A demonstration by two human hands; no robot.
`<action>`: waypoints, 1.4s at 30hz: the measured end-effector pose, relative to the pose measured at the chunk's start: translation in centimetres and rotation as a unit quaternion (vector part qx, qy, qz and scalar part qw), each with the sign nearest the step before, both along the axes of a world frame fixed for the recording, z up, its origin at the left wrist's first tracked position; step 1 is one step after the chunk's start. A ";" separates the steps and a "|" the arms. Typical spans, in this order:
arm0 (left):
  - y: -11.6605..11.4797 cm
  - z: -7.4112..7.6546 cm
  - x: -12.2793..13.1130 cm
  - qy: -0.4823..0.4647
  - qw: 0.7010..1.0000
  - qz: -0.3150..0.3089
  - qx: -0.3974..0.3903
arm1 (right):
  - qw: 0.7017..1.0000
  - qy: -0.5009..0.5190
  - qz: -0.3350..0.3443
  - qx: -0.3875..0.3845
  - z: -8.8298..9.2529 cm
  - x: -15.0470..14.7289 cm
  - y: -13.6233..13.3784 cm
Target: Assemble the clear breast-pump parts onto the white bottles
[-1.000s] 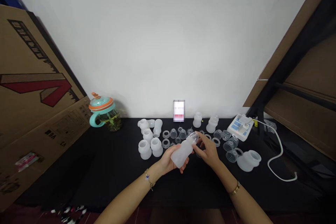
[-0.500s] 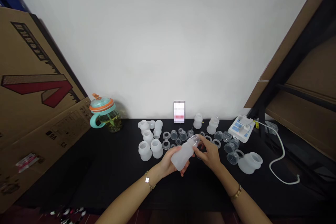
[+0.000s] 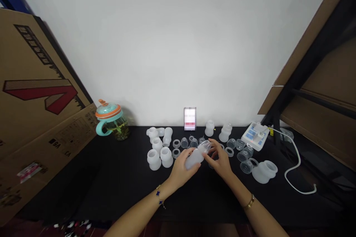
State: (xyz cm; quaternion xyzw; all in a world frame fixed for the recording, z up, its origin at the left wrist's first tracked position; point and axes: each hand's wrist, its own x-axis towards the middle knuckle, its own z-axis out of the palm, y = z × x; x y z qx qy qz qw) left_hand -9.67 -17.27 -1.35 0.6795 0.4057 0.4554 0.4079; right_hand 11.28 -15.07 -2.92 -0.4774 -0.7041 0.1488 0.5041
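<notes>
A frosted white baby bottle (image 3: 193,159) with a clear cap (image 3: 205,145) is held tilted above the black table, its top toward the upper right. My left hand (image 3: 181,170) is wrapped round the bottle's body, thumb in front. At the neck and cap, my right hand (image 3: 221,160) grips with thumb and curled fingers; the far fingertips are partly hidden. Behind the hands lie clear caps (image 3: 194,143) and ring collars (image 3: 176,153), some covered by the hands. Several open bottle bodies (image 3: 166,156) stand left of my left hand.
A teal-lidded jug (image 3: 112,120) stands at the back left beside a large cardboard box (image 3: 39,81). A phone (image 3: 190,118) leans on the wall, near a capped bottle (image 3: 225,132). Rightward are more clear caps (image 3: 246,167), a large bottle body (image 3: 263,172) and a power strip (image 3: 254,137) with a white cable.
My left hand has turned over, its back now facing up round the bottle body. The bottle has moved slightly up, and my right hand stays at its cap end.
</notes>
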 end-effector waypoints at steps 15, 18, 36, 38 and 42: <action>0.2 -0.5 0.0 0.094 0.991 0.032 0.094 | 0.999 0.036 -0.003 0.011 -0.2 0.2 0.3; 0.2 -0.6 0.1 0.125 0.985 0.038 0.115 | 0.999 0.047 0.001 0.010 -0.2 0.2 0.2; 0.9 -0.3 -0.1 -0.127 0.950 -0.139 -0.249 | 0.996 0.064 0.030 0.061 0.0 -0.2 -0.3; 0.8 -0.2 0.0 -0.116 0.964 -0.106 -0.216 | 0.996 0.073 0.042 0.041 -0.1 -0.2 -0.1; 0.4 0.2 0.1 -0.046 0.996 -0.010 -0.074 | 0.995 0.084 0.047 0.003 -0.4 -0.5 0.1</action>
